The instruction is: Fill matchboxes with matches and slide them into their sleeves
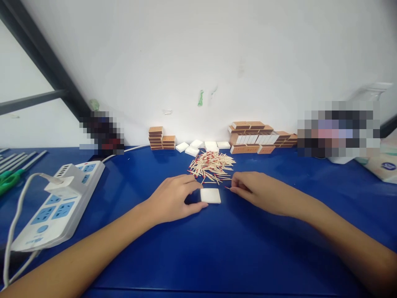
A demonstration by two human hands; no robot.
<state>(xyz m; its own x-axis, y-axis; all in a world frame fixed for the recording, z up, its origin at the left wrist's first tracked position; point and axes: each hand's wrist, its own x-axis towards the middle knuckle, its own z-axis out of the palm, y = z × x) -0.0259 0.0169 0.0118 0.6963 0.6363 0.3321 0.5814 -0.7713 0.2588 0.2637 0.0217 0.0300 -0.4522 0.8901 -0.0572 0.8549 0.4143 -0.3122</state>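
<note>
My left hand (174, 198) grips a small white matchbox tray (211, 196) by its left end, thumb at the near corner and index finger at the far one. The tray lies flat on the blue table, and whether anything is inside cannot be made out. To the right of it, my right hand (252, 191) is closed in a pinch on a match (228, 188), whose red tip pokes out to the left. Just beyond both hands spreads a loose heap of red-tipped matches (212, 165). Several more white trays (192, 151) lie behind the heap.
Brown matchboxes stand stacked against the wall, a small stack (156, 138) at left and a larger one (251, 138) at right. A white power strip (66, 207) with a plugged-in cable occupies the left side. Green-handled scissors (10, 180) and a packet (381, 159) sit at the edges.
</note>
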